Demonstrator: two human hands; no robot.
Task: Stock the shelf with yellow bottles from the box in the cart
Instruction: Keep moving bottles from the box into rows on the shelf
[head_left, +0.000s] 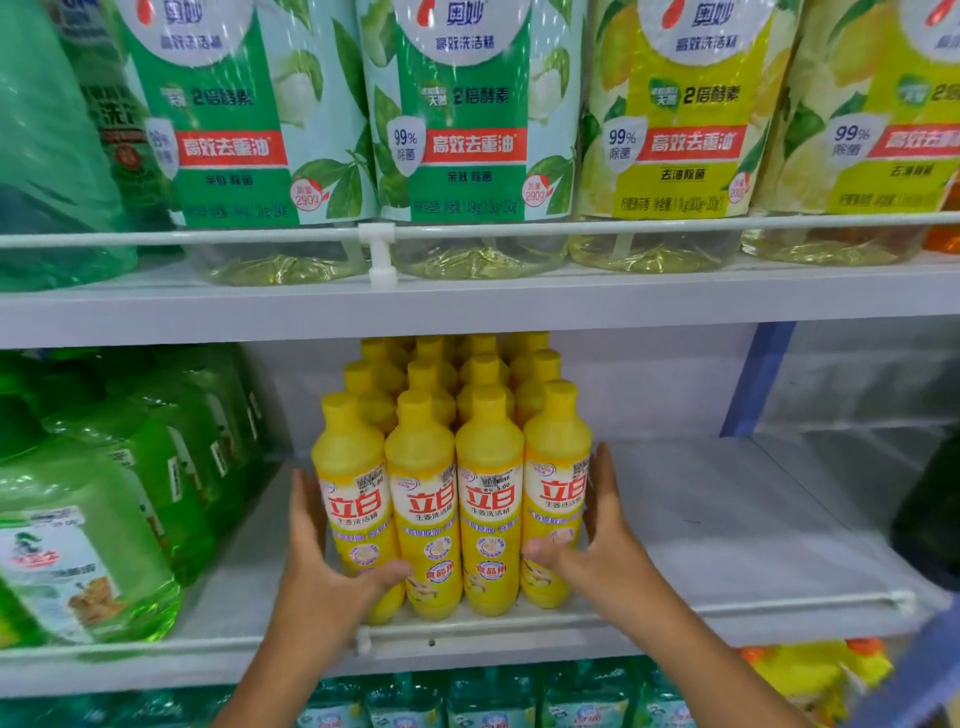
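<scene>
Middle shelf (727, 519), white, low wire rail along the front edge. Yellow bottles (452, 499) stand upright on it in a tight block, four across the front; rows behind partly hidden, full count cannot be told. Each bottle: opaque yellow body, tall yellow cap, white-and-yellow label with red characters.

Upper shelf: four large clear jugs visible, two with green labels (457, 114), two with yellow labels (680, 114), pale liquid in the bases. Left of the yellow block: green jugs (88, 545), number unclear from blur.

Left hand (317, 561): fingers straight along the outer side of the leftmost front bottle, thumb pressed across its lower front. Right hand (602, 535): fingers straight against the outer side of the rightmost front bottle, thumb on its front. Both hands flat, bracketing the front row.
</scene>
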